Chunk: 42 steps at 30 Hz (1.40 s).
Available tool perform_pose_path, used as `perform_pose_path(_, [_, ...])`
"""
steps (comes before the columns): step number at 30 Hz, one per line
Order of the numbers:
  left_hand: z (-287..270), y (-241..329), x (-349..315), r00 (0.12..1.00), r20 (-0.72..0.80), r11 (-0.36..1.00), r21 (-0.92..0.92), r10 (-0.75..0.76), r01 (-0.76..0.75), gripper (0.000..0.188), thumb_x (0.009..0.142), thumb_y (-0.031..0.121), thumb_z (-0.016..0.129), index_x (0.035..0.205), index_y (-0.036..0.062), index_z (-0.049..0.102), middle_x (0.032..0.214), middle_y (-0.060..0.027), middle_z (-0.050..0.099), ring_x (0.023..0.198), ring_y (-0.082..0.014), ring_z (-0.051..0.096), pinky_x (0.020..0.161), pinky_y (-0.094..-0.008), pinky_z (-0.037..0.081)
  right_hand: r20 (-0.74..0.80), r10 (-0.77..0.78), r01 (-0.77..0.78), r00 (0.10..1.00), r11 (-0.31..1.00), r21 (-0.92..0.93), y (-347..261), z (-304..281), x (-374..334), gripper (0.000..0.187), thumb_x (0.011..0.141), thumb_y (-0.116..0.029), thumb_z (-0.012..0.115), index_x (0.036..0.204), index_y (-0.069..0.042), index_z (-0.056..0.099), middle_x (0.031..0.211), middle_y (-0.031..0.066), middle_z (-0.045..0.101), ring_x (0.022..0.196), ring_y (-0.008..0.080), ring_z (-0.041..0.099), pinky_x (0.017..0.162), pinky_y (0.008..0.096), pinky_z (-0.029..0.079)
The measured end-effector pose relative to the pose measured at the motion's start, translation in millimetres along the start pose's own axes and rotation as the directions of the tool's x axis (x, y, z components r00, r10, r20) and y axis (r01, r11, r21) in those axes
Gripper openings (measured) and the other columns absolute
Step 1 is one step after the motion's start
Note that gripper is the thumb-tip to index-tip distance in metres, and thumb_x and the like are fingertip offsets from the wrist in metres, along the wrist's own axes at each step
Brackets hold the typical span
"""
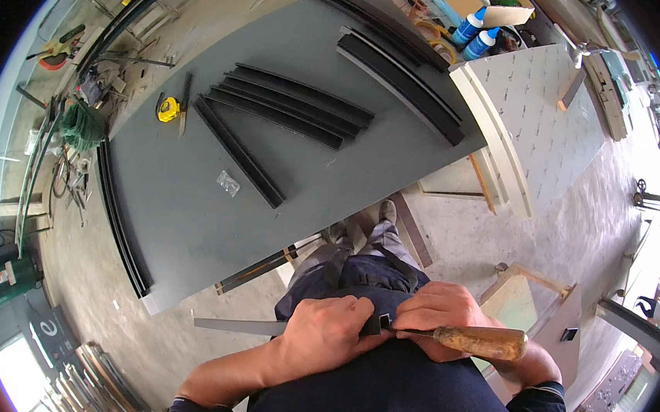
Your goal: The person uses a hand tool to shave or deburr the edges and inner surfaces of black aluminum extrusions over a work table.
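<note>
Well clear of the table point(305, 226) edge, a wooden-handled tool point(482, 343) ran crosswise, handle rightward. The left hand point(327, 326) clamped a black piece point(372, 325); what the right hand's point(445, 317) curled fingers gripped was unclear.

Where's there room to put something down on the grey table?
The table has a big bare patch between the long rail on the left and the little bag. Another is between the single strip and the thick strips, nearer the person than the strip bunch. It's crowded around the bottles.
</note>
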State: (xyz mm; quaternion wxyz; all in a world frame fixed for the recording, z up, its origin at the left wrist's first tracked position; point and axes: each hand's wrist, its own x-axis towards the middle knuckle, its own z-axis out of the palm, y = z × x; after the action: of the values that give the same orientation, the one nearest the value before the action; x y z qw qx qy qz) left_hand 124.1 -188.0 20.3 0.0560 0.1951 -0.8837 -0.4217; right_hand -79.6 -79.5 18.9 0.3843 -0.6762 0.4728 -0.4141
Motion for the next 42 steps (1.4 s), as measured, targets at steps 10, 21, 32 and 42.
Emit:
perform_pose_path(10, [2, -5, -6, 1.0, 0.015, 1.0, 0.008, -0.003, 0.003, 0.038, 0.072, 0.033, 0.083, 0.078, 0.0073, 0.055, 0.068, -0.0088, 0.058, 0.06, -0.0265, 0.064, 0.05, -0.0372, 0.049, 0.025, -0.017, 0.02, 1.0, 0.995, -0.1, -1, 3, 2, 0.023, 0.071, -0.002, 0.076, 0.092, -0.007, 0.067, 0.089, 0.0074, 0.068, 0.074, 0.0267, 0.066, 0.064, 0.0358, 0.051])
perform_pose_path(21, [0, -1, -7, 0.999, -0.01, 0.999, 0.036, -0.034, 0.035, 0.042, 0.073, 0.037, 0.083, 0.076, 0.0069, 0.054, 0.065, -0.0097, 0.058, 0.058, -0.0281, 0.063, 0.048, -0.0375, 0.049, -0.027, -0.01, 0.008, 1.0, 0.997, -0.074, -1, 8, -2, 0.025, 0.071, -0.001, 0.076, 0.093, -0.008, 0.068, 0.09, 0.0077, 0.068, 0.072, 0.0252, 0.066, 0.064, 0.0351, 0.051])
perform_pose_path(32, [3, 5, -6, 0.998, 0.049, 0.996, 0.091, -0.026, 0.021, 0.042, 0.075, 0.041, 0.079, 0.073, 0.0078, 0.053, 0.063, -0.0081, 0.058, 0.056, -0.0247, 0.063, 0.048, -0.0359, 0.05, 0.06, 0.005, 0.006, 0.998, 0.986, -0.165, -4, 5, 0, 0.026, 0.069, -0.015, 0.07, 0.093, -0.007, 0.062, 0.091, 0.0061, 0.063, 0.078, 0.0256, 0.063, 0.067, 0.0352, 0.049])
perform_pose_path(42, [3, 5, -5, 0.971, 0.237, 0.992, 0.122, -0.043, 0.015, 0.046, 0.082, 0.048, 0.069, 0.079, 0.0043, 0.057, 0.067, -0.0114, 0.063, 0.061, -0.0268, 0.067, 0.051, -0.0354, 0.053, 0.148, 0.111, -0.117, 0.983, 0.992, 0.036, -3, 7, -19, 0.02, 0.074, -0.01, 0.069, 0.093, -0.007, 0.063, 0.089, 0.0102, 0.063, 0.081, 0.0302, 0.062, 0.068, 0.038, 0.048])
